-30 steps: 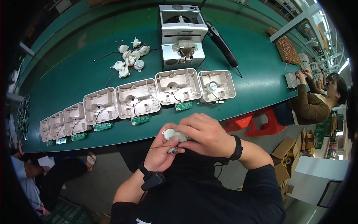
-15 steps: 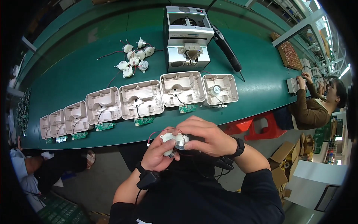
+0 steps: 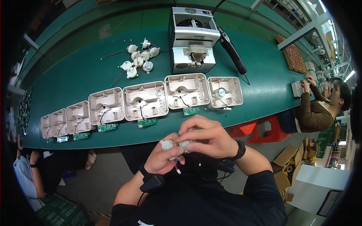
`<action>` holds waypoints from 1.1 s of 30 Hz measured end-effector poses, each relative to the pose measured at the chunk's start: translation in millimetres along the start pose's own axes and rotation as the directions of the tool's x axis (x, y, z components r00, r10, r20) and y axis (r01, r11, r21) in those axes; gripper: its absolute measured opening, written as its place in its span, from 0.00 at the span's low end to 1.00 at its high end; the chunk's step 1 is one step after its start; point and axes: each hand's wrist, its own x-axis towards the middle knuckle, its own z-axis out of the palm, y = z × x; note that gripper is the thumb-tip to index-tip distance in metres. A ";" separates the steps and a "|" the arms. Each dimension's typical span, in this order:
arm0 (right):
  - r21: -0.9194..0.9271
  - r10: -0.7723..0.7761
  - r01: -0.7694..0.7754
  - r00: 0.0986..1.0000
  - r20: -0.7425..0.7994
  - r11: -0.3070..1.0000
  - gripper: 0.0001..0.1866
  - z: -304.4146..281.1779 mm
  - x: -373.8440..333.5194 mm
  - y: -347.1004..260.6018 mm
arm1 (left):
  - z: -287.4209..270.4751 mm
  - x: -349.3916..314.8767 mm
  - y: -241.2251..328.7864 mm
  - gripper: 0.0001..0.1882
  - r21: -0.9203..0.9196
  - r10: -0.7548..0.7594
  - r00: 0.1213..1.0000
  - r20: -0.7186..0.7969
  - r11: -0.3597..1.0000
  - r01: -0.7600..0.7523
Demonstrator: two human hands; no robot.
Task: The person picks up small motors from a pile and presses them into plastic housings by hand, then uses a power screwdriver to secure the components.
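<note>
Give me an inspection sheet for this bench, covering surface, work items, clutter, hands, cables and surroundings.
Surface: long green bench top.
Job's things: small white round motor held in both hands; row of beige plastic housings, each with a green circuit board at its front edge.
Clutter: pile of loose white motors; grey feeder machine; black electric screwdriver.
Grippers: left hand and right hand, fingers closed on the motor.
Cables: thin red and black leads trail from the motors.
Surroundings: seated co-worker in brown sleeves; red stool; cardboard boxes.
</note>
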 end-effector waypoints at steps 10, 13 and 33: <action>-0.627 -0.512 0.386 0.858 -0.025 0.677 0.17 20.6 -9.6 -6.9 | 10.1 3.0 -1.7 0.13 -0.148 0.099 0.987 -0.130 0.982 -0.118; -0.669 -0.454 0.241 0.876 -0.163 0.704 0.20 26.7 0.9 -6.7 | 8.2 4.0 -4.0 0.14 -0.162 0.121 0.984 -0.127 0.977 -0.141; -0.784 -0.276 0.100 0.957 -0.093 0.613 0.21 -22.1 47.1 2.6 | 8.1 -16.2 9.8 0.05 0.026 0.002 0.982 -0.190 1.000 0.002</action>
